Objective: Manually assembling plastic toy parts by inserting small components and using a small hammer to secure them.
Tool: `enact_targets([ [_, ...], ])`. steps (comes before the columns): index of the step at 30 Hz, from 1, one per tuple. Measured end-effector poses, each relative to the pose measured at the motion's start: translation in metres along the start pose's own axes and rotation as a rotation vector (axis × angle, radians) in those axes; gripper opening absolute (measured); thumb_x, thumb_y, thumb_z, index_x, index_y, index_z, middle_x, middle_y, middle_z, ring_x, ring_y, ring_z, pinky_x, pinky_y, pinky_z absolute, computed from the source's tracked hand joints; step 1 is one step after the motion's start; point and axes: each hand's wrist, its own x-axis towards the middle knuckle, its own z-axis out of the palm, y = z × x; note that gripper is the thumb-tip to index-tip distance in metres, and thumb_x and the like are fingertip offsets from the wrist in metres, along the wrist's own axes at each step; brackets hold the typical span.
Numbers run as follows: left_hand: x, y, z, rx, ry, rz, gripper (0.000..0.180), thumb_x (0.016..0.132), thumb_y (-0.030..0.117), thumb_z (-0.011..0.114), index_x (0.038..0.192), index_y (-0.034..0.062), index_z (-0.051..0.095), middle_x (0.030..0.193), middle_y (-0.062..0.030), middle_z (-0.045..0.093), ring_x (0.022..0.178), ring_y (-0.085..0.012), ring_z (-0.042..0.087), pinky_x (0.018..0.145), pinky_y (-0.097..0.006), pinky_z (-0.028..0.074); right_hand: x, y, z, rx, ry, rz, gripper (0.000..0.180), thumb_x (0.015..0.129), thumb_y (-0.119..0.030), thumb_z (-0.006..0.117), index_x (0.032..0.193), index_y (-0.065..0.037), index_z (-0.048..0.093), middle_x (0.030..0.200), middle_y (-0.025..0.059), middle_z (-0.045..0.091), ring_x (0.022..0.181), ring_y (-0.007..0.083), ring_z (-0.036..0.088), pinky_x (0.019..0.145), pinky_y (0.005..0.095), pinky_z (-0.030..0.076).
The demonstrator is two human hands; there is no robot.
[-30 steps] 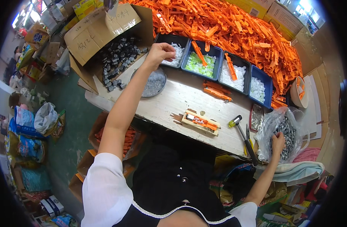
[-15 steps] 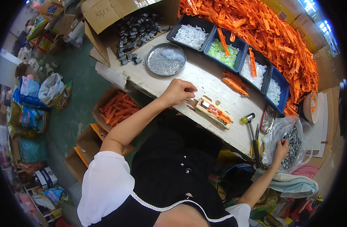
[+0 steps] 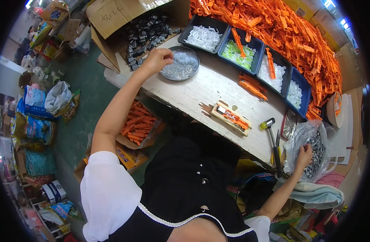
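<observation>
While a heaped pile of orange plastic strips is lying beyond both hands on the pale wooden worktop, the left hand is pinching small clear pieces over a round metal dish, and the right hand is reaching, fingers curled, into a crinkled clear bag of grey metal parts.

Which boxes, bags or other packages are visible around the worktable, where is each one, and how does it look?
Cardboard box: top left of table, brown, open, holding dark small parts.
Clear plastic bag: right of table, holding grey metal pieces; right hand inside.
Cardboard carton: floor under table, brown, holding orange pieces.
White plastic bag: floor at left, knotted.
</observation>
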Motion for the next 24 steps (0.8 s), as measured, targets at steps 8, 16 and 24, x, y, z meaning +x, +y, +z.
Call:
enact_targets([
  [8, 0.008, -0.012, 0.027, 0.088, -0.079, 0.269, 0.013, 0.072, 0.0, 0.061, 0.086, -0.0002, 0.063, 0.076, -0.0123, 0.058, 0.071, -0.0245, 0.057, 0.064, -0.031, 0.044, -0.005, -0.005, -0.006, 0.019, 0.087, -0.021, 0.024, 0.077, -0.02, 0.058, 0.095, -0.005, 0.059, 0.087, 0.0092, 0.062, 0.08, 0.0231, 0.058, 0.071, 0.0355, 0.043],
  [16, 0.009, 0.003, 0.035, 0.116, 0.05, 0.162, 0.017, 0.067, -0.003, 0.059, 0.083, 0.0007, 0.064, 0.073, -0.0137, 0.058, 0.071, -0.0272, 0.058, 0.064, -0.034, 0.046, -0.007, -0.05, -0.014, -0.065, 0.238, -0.154, 0.021, 0.079, -0.02, 0.06, 0.094, -0.005, 0.06, 0.089, 0.0074, 0.062, 0.082, 0.023, 0.058, 0.071, 0.0356, 0.044],
  [24, 0.021, 0.006, 0.05, 0.327, 0.011, 0.273, 0.008, 0.064, -0.002, 0.06, 0.071, 0.0006, 0.06, 0.073, -0.0138, 0.058, 0.072, -0.0314, 0.057, 0.062, -0.037, 0.045, -0.013, -0.066, -0.022, 0.184, 0.462, -0.063, 0.018, 0.078, -0.015, 0.062, 0.089, -0.001, 0.059, 0.085, 0.0107, 0.061, 0.075, 0.0232, 0.059, 0.069, 0.035, 0.046],
])
